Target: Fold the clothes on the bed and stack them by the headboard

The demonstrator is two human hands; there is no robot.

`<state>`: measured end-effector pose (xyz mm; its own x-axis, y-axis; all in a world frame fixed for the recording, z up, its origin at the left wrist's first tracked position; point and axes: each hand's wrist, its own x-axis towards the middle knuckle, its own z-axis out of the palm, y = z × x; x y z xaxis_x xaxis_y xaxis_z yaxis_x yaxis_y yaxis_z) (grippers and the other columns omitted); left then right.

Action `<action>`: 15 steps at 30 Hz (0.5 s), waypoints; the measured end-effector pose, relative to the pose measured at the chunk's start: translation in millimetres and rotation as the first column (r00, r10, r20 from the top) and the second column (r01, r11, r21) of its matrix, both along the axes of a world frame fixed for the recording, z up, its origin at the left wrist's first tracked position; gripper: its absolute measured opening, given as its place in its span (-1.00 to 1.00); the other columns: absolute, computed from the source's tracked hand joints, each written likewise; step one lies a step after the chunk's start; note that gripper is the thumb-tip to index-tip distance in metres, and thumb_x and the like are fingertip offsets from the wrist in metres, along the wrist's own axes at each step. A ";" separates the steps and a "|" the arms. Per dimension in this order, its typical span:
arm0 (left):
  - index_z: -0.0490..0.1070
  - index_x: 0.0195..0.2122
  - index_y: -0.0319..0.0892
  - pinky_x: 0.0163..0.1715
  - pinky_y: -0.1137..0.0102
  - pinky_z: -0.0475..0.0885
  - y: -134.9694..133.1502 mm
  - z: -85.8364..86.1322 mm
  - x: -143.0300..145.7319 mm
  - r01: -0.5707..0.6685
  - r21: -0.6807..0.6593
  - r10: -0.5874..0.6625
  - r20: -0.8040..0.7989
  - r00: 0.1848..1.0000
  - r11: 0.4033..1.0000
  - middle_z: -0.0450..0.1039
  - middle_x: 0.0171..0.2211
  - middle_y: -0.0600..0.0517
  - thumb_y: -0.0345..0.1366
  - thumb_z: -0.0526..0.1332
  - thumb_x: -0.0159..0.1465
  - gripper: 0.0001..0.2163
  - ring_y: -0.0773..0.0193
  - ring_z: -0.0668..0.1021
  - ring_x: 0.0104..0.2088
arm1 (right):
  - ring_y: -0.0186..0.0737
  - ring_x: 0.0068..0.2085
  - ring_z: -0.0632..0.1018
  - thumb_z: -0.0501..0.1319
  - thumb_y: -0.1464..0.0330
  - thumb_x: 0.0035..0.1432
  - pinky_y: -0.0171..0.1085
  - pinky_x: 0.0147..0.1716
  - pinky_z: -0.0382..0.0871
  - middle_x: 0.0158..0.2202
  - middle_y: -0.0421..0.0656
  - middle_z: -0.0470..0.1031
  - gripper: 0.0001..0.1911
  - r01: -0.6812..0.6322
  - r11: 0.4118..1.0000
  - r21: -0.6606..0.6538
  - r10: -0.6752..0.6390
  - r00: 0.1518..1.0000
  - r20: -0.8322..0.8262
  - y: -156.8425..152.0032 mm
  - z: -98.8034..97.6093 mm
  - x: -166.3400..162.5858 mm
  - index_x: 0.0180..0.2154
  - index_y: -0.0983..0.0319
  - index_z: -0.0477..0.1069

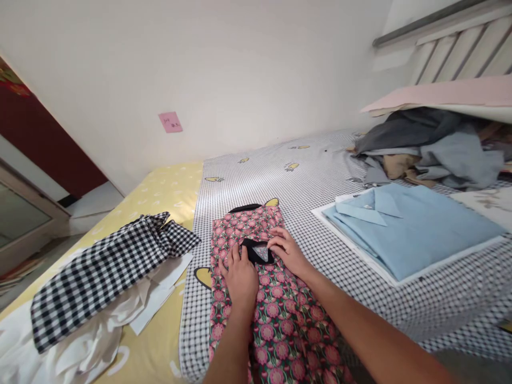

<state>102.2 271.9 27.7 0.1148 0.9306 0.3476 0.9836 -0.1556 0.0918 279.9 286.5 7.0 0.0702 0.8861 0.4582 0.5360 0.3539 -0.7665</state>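
A pink floral garment (276, 325) with a black collar (251, 250) lies flat on the bed, its lower part running toward me under my forearms. My left hand (242, 274) rests palm down on the cloth at the left side of the collar, fingers spread. At the collar's right side, my right hand (290, 250) touches the cloth with its fingers apart and slightly bent. Patterned cloth shows inside the collar opening. A strip of black fabric (245, 208) sticks out beyond the garment's far edge.
To the right, a folded light blue shirt (416, 224) lies on a white sheet. Behind it sits a heap of grey and brown clothes (432, 144) under a pink board (444, 96). A black-and-white checked garment (104, 272) lies on white cloth (88, 349) at left. A wall (256, 80) stands behind.
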 end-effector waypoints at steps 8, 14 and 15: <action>0.00 0.45 -0.23 0.35 -0.14 0.14 3.0 -7.2 -0.4 -0.017 0.058 0.014 0.061 0.998 0.998 0.37 0.31 -0.20 -0.41 -0.12 0.39 -0.43 0.00 0.39 0.29 | -0.10 0.21 0.44 -0.02 0.22 0.40 -0.04 0.26 0.27 0.21 -0.01 0.39 -0.60 0.074 0.996 0.059 -0.071 0.997 -0.043 -3.1 5.2 -0.2 0.04 0.15 0.51; 0.14 0.40 -0.29 0.34 -0.16 0.15 2.9 -3.8 1.4 -0.027 0.019 0.026 0.025 0.999 0.999 0.29 0.35 -0.25 -0.40 -0.11 0.40 -0.47 -0.06 0.38 0.30 | 0.02 0.30 0.34 0.21 0.39 0.17 0.09 0.31 0.09 0.32 -0.17 0.33 -0.76 0.020 1.000 -0.021 -0.014 0.971 0.238 -5.6 6.3 -4.3 -0.32 0.06 0.67; 0.12 0.41 -0.30 0.33 -0.14 0.17 2.9 -2.6 1.6 -0.041 0.028 0.040 0.030 0.999 0.999 0.27 0.36 -0.27 -0.40 -0.11 0.40 -0.47 -0.06 0.38 0.30 | 0.03 0.32 0.31 0.22 0.41 0.15 0.12 0.31 0.05 0.34 -0.21 0.31 -0.75 0.008 0.999 -0.040 0.003 0.963 0.270 -6.3 7.5 -4.8 -0.33 0.03 0.68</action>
